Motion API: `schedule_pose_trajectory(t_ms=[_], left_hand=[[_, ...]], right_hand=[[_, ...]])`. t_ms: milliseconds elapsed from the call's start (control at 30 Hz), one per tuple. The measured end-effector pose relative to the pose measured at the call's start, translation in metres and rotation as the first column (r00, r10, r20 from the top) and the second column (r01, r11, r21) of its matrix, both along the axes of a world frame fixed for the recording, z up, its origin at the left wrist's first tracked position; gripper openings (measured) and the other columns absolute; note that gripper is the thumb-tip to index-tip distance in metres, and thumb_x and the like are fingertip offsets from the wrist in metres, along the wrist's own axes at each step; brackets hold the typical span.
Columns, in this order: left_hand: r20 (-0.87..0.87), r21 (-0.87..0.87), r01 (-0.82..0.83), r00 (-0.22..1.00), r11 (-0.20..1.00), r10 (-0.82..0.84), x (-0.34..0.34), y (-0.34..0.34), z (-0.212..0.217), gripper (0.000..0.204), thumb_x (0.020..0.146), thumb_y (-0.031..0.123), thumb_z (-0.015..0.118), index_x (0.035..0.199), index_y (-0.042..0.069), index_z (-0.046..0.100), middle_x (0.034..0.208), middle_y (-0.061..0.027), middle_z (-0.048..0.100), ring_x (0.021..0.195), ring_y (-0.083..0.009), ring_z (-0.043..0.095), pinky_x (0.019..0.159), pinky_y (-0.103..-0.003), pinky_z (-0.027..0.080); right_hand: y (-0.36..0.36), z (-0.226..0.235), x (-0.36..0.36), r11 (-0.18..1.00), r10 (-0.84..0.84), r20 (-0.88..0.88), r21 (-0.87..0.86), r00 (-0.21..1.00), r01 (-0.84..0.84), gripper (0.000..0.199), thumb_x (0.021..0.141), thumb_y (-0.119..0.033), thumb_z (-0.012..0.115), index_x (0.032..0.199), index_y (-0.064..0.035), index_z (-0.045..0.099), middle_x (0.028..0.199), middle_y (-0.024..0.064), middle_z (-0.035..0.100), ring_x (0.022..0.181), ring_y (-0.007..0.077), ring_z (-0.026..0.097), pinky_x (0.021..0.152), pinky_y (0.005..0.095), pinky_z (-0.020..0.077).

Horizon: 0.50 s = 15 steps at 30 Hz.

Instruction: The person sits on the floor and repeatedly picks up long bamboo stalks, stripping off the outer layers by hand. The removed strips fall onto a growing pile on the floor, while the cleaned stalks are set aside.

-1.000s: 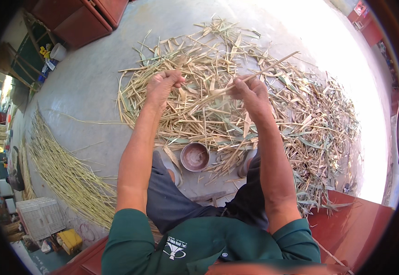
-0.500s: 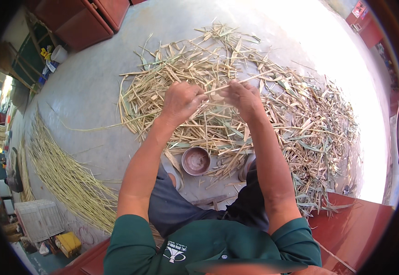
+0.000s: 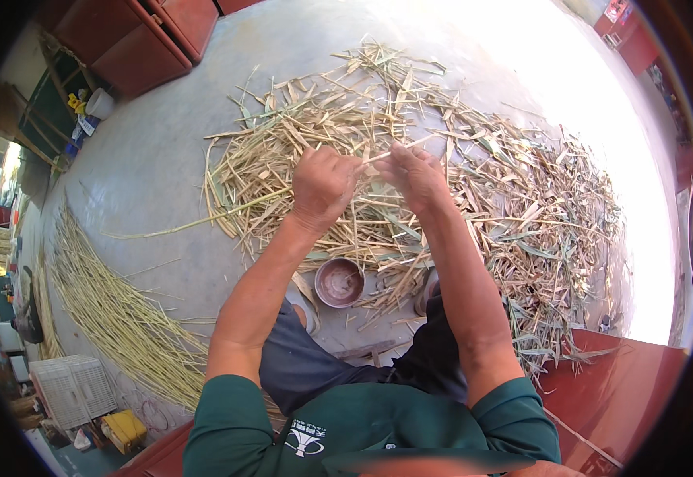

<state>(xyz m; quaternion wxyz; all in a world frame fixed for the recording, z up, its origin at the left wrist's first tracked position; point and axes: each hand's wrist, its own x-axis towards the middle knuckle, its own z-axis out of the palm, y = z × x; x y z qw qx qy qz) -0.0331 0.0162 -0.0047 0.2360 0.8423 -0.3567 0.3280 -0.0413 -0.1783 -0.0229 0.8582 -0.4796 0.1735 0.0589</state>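
My left hand (image 3: 322,187) is closed round a long, thin plant stalk (image 3: 227,213). The stalk's greenish tail runs out of the fist to the left and droops toward the floor. A pale stretch of it shows between my hands, and a tip sticks out past the right one. My right hand (image 3: 418,176) pinches the stalk a short way from the left, its fingertips slightly blurred. Under both hands spreads a wide heap of dry stripped leaves and husks (image 3: 521,215). Between my feet stands a small brown metal bowl (image 3: 340,282) with pale residue inside.
To my left lies a long bundle of yellow-green stalks (image 3: 124,310). A white plastic crate (image 3: 73,385) and a yellow container (image 3: 124,429) stand at lower left. Dark red cabinets (image 3: 135,48) are at the far left, with a white bucket (image 3: 100,103) nearby. A red panel (image 3: 625,397) is at lower right.
The hands have shifted slightly, and the left fist has turned. Less of the stalk sticks out beyond my right hand, while its left tail looks thicker and sits higher near the fist.
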Motion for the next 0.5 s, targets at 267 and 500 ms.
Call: schedule_pose_trajectory(t_ms=[267,500], left_hand=[[-0.847,-0.442,-0.308,0.452,0.842,-0.28,-0.004,-0.001,0.004,0.013,0.087,0.012,0.078,0.093,0.002,0.072,0.086,-0.004,0.074,0.078,-0.0119,0.067,0.076,-0.027,0.053],[-0.792,-0.607,-0.536,0.345,0.587,-0.504,0.031,0.039,-0.015,0.016,0.087,0.012,0.078,0.096,0.003,0.069,0.087,-0.0044,0.073,0.076,-0.0132,0.066,0.073,-0.027,0.053]], right_hand=[[0.004,0.01,-0.006,0.986,0.041,0.22,-0.164,0.975,-0.004,0.021,0.101,-0.018,0.062,0.098,0.002,0.059,0.086,0.0117,0.07,0.074,0.0174,0.072,0.065,0.027,0.0599],[0.0,0.018,-0.014,0.944,0.101,0.258,-0.329,0.961,-0.01,0.018,0.103,-0.017,0.059,0.104,0.0011,0.06,0.087,0.0092,0.07,0.075,0.016,0.071,0.066,0.0269,0.0577]])
